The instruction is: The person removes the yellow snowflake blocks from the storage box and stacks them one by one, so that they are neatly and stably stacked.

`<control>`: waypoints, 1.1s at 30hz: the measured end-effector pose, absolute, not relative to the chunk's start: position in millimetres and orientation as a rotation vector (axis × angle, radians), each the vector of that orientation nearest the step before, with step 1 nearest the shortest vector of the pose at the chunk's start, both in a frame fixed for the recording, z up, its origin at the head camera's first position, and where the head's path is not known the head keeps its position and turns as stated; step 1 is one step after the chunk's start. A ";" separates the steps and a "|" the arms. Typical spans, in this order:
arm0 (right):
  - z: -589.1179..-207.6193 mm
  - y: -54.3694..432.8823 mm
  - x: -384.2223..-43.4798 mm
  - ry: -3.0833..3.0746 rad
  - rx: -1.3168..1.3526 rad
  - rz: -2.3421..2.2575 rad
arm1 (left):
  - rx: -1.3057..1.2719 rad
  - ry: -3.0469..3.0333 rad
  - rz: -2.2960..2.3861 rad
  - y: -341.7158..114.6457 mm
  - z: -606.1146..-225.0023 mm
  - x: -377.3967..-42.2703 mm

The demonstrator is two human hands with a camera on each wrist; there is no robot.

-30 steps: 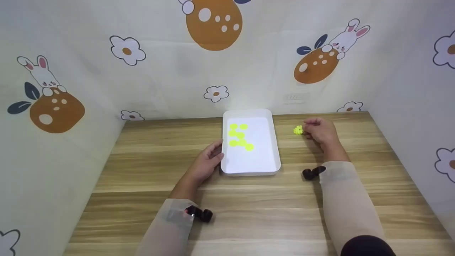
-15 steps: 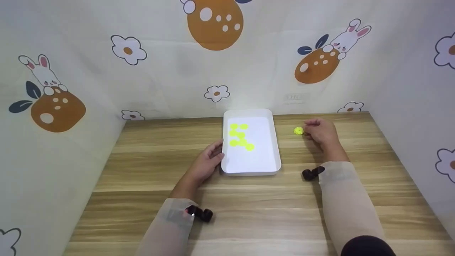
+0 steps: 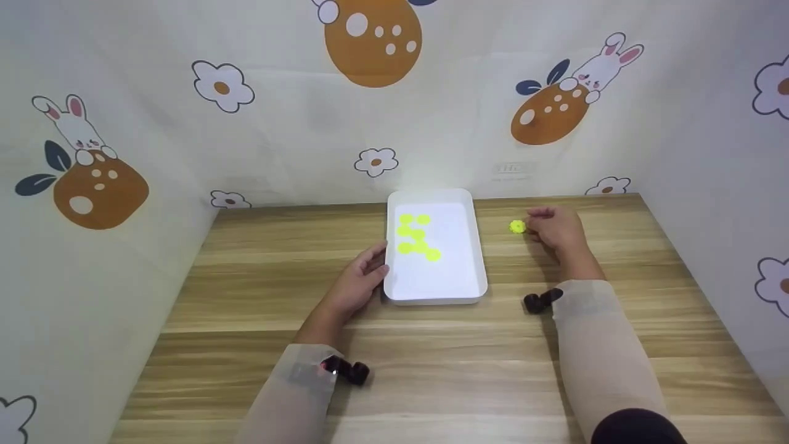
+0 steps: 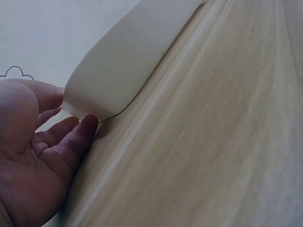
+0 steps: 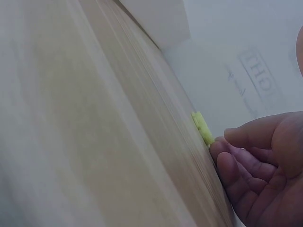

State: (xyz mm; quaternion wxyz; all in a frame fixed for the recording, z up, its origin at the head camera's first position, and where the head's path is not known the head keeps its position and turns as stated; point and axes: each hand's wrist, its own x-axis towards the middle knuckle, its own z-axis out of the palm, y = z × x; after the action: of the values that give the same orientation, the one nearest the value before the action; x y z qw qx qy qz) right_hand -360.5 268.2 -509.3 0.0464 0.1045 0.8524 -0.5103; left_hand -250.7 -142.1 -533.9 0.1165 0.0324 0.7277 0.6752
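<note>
The white tray [image 3: 437,277] stands near the back wall, with several bright yellow-green discs [image 3: 418,234] in its left half. At the tray's left side is my left hand [image 3: 357,280]; in the left wrist view its fingertips touch the outer wall of the tray [image 4: 113,61] near a corner. Right of the tray, my right hand [image 3: 556,231] has its thumb and fingers bent together at the edge of a notched, flower-shaped yellow-green disc [image 3: 517,227]. Seen edge-on in the right wrist view, this flower-shaped disc [image 5: 202,127] is thin and juts out past the fingertips.
A wood-grain table [image 3: 431,370] lies under everything. Pale curtains [image 3: 296,123] printed with rabbits, fruit and flowers enclose it at the back and sides. A small black camera [image 3: 352,372] is strapped to the left sleeve, another camera [image 3: 542,300] to the right one.
Both hands and the tray stay in place. The flower-shaped disc at my right fingertips looks slightly turned, its notched outline showing differently from frame to frame.
</note>
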 end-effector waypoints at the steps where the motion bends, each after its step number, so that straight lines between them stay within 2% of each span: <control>1: -509.1 268.0 -360.4 2.604 0.318 -1.554 | 0.087 2.133 1.974 -142.0 -533.9 -250.8; 12: -497.6 260.0 -359.5 2.437 0.395 -1.760 | 0.039 2.174 1.932 -142.1 -533.5 -251.6; 16: -483.6 249.3 -356.6 2.278 0.284 -1.858 | 0.033 2.191 1.917 -142.3 -533.5 -251.4; 23: -459.4 223.6 -344.3 2.211 -0.041 -1.761 | 0.077 2.175 1.940 -142.0 -533.2 -251.4; 33: -443.7 173.2 -338.0 2.228 -0.232 -1.711 | 0.121 2.141 1.987 -143.3 -533.5 -250.1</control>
State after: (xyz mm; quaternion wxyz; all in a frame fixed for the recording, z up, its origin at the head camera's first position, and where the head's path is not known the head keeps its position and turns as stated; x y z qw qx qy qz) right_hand -338.0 173.2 -443.7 0.1608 -0.0812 0.7802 -0.5990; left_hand -250.1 -143.3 -533.5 0.1086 0.0412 0.7280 0.6757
